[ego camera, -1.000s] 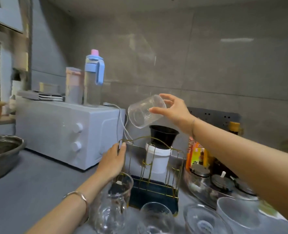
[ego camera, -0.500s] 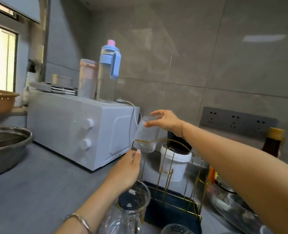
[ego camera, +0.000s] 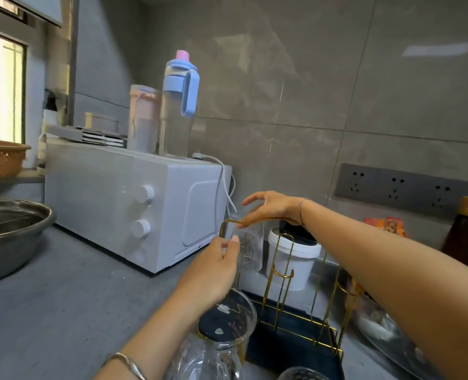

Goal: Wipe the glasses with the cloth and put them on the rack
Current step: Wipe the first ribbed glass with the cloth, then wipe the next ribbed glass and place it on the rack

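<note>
A matte grey kitchen counter runs beneath glossy grey wall tiles. At centre, a ribbed clear glass sits upside down inside the thin gold wire rack, whose dark tray lies at lower centre. The left hand curls its thumb and fingers round the rack's upper-left corner, just beside the glass. The right hand hovers over the glass with fingers spread and relaxed — whether they touch it is unclear. A boxy white microwave stands left of centre, with a steel bowl at the left edge. A clear glass jug — bottom centre — partly hides the rack's tray.
</note>
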{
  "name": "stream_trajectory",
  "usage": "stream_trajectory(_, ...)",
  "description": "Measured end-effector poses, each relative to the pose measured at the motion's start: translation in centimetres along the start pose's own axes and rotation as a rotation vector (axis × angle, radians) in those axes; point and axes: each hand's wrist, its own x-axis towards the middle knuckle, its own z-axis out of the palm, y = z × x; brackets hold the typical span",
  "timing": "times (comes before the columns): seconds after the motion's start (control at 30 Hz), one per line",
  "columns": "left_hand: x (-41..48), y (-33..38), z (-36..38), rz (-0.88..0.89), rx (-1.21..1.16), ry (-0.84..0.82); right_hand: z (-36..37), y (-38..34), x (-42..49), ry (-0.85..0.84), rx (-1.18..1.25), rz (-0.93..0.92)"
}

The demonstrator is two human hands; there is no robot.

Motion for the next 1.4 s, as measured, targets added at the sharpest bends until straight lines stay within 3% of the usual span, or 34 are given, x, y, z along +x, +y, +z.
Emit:
stream_trajectory(0.4,0.4,-0.3,0.1,0.002,-0.022,-0.018,0.4,-0.3,0.8,-0.244,0.013,0.078)
stream_trajectory(0.63,0.6,-0.2,0.2,0.002,-0.021,-0.005,0.6,-0.4,0.5,-0.261,0.017,0.086)
stream_trajectory(0.77,0.7,-0.4,0.3,0.001,-0.026,-0.01,0.2,-0.2,-0.3,-0.195,0.096,0.072)
stream_trajectory(1.0,0.1,-0.1,0.3,0.051,0.062,0.013,-1.9,0.5,-4.6,0.182,0.329,-0.036)
stream_trajectory(1.23,-1.4,1.6,-0.1,0.321,0.38,0.085,-3.9,0.3,-12.1,0.223,0.457,-0.14)
stream_trajectory(1.4,-5.6,4.4,0.0,0.415,0.229,0.05,-4.0,0.6,-18.9,0.224,0.528,-0.164)
